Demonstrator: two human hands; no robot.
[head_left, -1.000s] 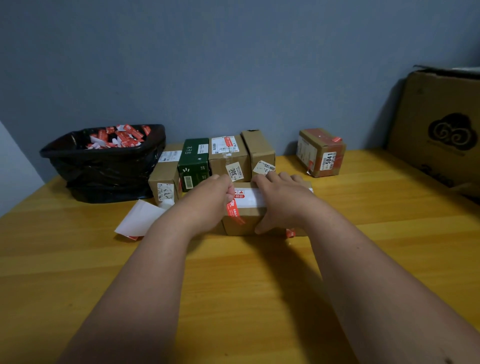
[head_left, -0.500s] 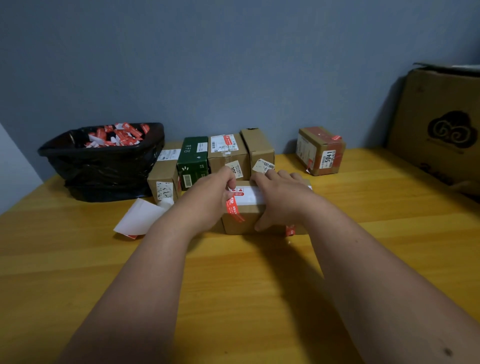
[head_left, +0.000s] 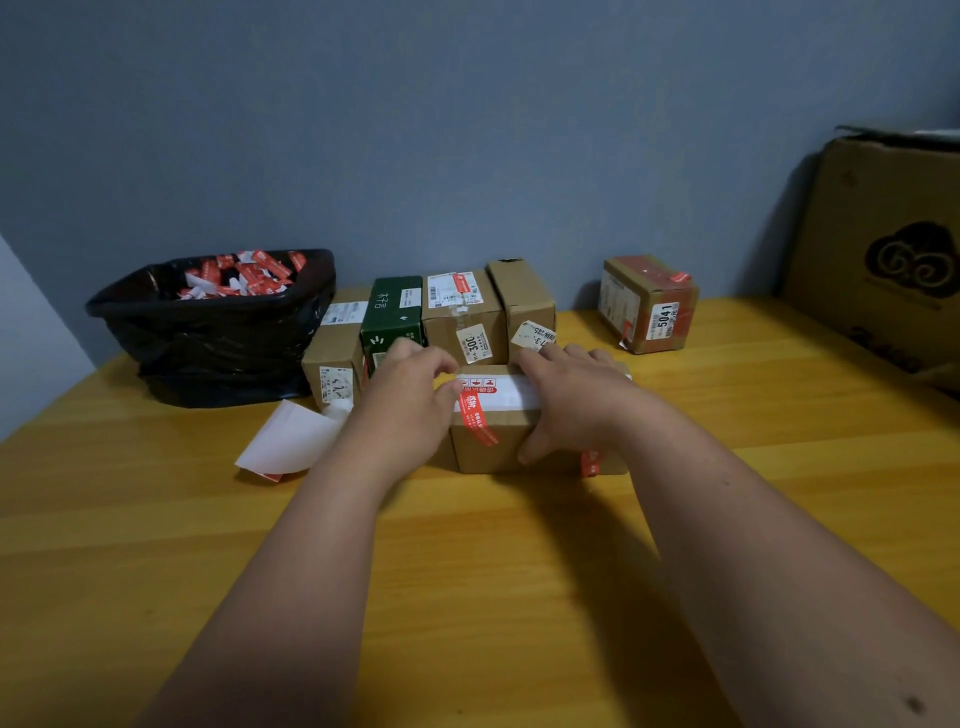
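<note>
Head view: small cardboard box (head_left: 493, 452) sits on the wooden table (head_left: 493, 571), under both hands. Left hand (head_left: 410, 395) pinches the left end of the white label (head_left: 506, 395) on the box top, thumb against forefinger. Right hand (head_left: 571, 400) clasps the box's right part, fingers over the top, thumb down the front face. Red tape strip (head_left: 478, 421) runs down the front between the hands. Row of parcels (head_left: 462, 322) just beyond the fingertips. Loose white sheet (head_left: 291, 441) just left of the left wrist. Black bin bag (head_left: 208, 343) further left.

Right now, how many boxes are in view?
7: the held box; behind it, left to right: low box, green box, taped box, end box; lone box farther right; big carton at right edge. Others may be hidden.
</note>
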